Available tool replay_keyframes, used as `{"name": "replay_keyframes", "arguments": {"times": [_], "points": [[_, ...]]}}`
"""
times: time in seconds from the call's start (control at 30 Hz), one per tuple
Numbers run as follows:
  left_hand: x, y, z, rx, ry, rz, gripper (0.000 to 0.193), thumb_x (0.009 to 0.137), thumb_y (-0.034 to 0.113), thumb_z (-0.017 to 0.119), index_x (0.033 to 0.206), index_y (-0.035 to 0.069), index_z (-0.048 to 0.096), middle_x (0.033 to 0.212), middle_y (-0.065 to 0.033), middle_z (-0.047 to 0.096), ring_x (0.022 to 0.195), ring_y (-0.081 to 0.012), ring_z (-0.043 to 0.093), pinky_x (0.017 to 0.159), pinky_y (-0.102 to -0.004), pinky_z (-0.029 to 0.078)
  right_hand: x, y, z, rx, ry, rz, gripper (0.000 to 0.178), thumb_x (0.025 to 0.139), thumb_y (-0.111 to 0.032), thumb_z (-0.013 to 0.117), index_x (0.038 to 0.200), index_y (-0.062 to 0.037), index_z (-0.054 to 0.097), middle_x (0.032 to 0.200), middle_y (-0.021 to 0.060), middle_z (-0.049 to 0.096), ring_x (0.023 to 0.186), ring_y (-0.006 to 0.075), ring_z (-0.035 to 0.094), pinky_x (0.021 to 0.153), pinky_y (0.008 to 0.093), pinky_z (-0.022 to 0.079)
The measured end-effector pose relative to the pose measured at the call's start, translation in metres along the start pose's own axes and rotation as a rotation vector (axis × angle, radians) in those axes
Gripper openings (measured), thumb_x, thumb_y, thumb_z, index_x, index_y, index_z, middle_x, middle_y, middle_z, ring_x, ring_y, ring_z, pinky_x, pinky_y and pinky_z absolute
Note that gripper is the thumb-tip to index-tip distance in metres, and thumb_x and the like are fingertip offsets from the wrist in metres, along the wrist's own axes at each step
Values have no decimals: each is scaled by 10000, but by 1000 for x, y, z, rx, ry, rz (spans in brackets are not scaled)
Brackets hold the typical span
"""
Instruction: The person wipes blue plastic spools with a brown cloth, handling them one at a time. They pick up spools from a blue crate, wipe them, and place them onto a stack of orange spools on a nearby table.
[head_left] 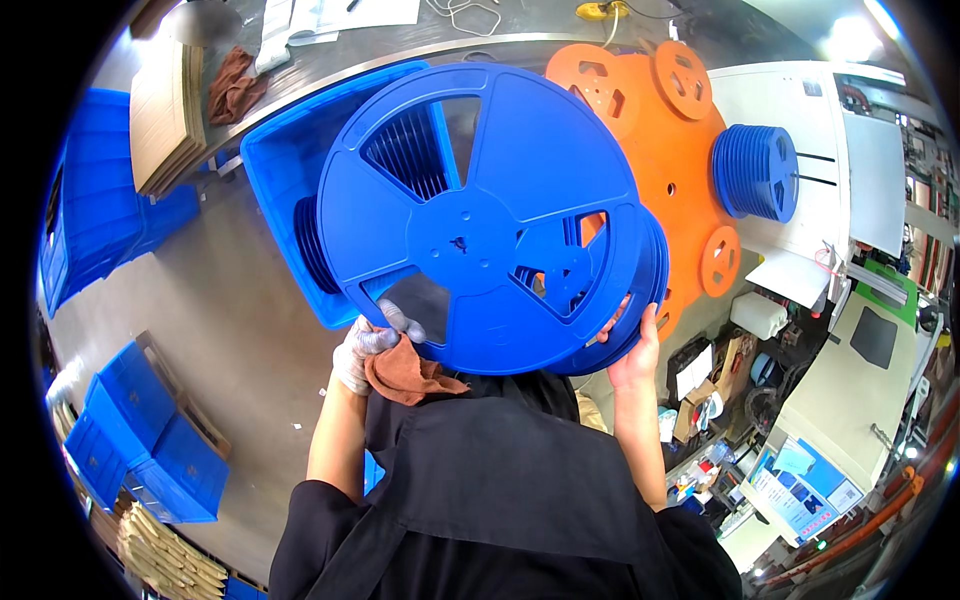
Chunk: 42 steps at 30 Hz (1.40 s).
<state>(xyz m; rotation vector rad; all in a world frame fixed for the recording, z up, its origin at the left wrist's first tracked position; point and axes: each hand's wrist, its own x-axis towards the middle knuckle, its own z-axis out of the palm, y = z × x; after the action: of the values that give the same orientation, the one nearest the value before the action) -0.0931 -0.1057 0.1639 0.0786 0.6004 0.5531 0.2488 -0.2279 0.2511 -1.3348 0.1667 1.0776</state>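
Apparently, work on the blue reels stands partway: a large blue reel [480, 235] is in hand, while others are grouped on either side. At the far left, a row of reels [405, 155] stands on edge in a blue tub [268, 170]; at the far right, a stack of reels [740, 170] sits beside an orange turntable [680, 190], with two dark rods [815, 157] projecting from its right side. Which group is finished and which remains cannot be told from this view; the large blue reel is judged unfinished, as it is not set down.

This reel occupies the centre, beyond the person's black clothing [510, 480], its broad face turned up and overlapping tub and turntable. The flange is smooth, glossy and evenly blue, with a thin raised rim, a round hub with a small irregular central hole, and three wedge-shaped windows.

Left hand [365, 350], in a pale glove: grasps the near-left rim together with a bunched brown cloth [410, 372]. Right hand [635, 365], bare: clasps layered rims [655, 260] at the near right; whether these belong to the large blue reel or to others behind it is unclear.
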Motion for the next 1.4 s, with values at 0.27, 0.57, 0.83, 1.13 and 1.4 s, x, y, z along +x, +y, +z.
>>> {"name": "replay_keyframes", "arguments": {"times": [0.27, 0.57, 0.83, 1.13, 1.4], "points": [[-3, 1, 2, 27, -2, 16, 252, 729, 100, 778, 888, 58, 587, 885, -160, 642, 872, -256, 625, 764, -349, 535, 2, 1, -1, -14, 1, -17, 447, 990, -483, 394, 993, -65, 552, 865, 65, 615, 629, 187, 616, 548, 302, 461], [-5, 1, -1, 75, -18, 31, 271, 733, 132, 788, 901, 51, 592, 910, -179, 655, 872, -268, 644, 780, -372, 548, 5, 4, -3, -67, 20, 7, 451, 971, -512, 416, 1052, -94, 562, 914, 21, 574, 659, 181, 561, 564, 301, 441], [-7, -4, -7, 52, -3, 46, 261, 737, 116, 778, 916, 50, 600, 917, -181, 658, 855, -284, 652, 781, -404, 562, 7, 4, 0, -88, -4, 9, 441, 974, -502, 418, 1033, -85, 551, 979, 50, 573, 646, 186, 569, 553, 301, 449], [-7, -26, -31, -226, -104, -12, 172, 840, 84, 638, 993, 69, 558, 963, -182, 643, 946, -385, 655, 787, -552, 556, 9, 3, -1, -91, -17, 26, 445, 979, -493, 411, 998, -70, 547, 1240, 160, 551, 637, 182, 579, 565, 300, 458], [-4, -30, -36, -237, -126, -29, 143, 831, 85, 645, 951, 63, 570, 944, -158, 643, 892, -334, 653, 762, -465, 566, 12, 2, -6, -81, -35, 15, 463, 990, -479, 399, 1008, -41, 548, 1253, 172, 557, 643, 181, 605, 579, 302, 476]]}}
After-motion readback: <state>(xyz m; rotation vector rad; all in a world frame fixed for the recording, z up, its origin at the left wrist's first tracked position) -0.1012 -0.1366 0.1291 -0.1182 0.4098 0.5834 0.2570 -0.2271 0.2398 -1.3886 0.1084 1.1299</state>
